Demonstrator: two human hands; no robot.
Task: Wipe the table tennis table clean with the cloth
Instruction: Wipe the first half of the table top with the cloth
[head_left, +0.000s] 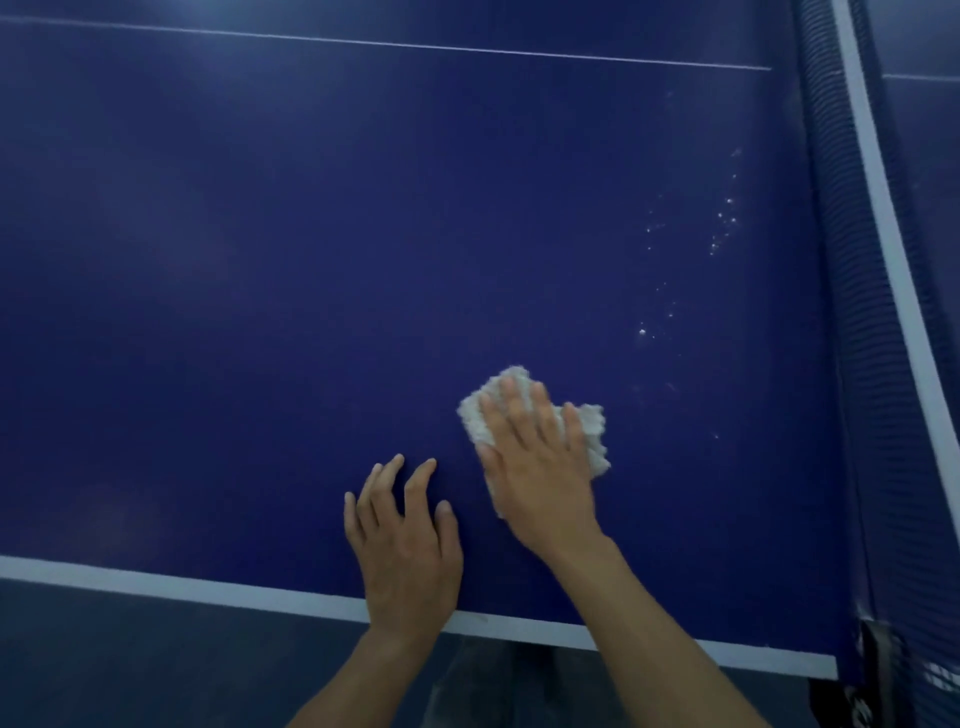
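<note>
Nearest the viewer, dark floor (104, 670) lies below the white edge line (208, 590) of the blue bench (260, 312).

The left hand (408, 545) crosses that edge line. Its fingers (421, 478) are spread wide and slightly bent, with the tips on the bare surface, and they hold nothing.

Just right of these fingers and slightly farther in, the right hand (540, 467) lies flat on the white cloth (592, 431). Its fingers (519, 410) are straight and close together, pressing the cloth onto the bench. The cloth shows beyond the fingertips and on both sides of the hand; the part under the palm is hidden.

Left of and beyond both sets of fingers the blue surface runs open. Beyond and to the right of the right fingers, a scatter of pale specks (722, 223) trails away towards the net (852, 312); what they are cannot be made out.

The net, with its white top band (883, 208), bounds the surface on the right, well apart from the cloth. Its clamp (878, 654) at the near corner is dim and cut off by the frame.

Farthest away, a thin white line (415, 47) crosses the bench.
</note>
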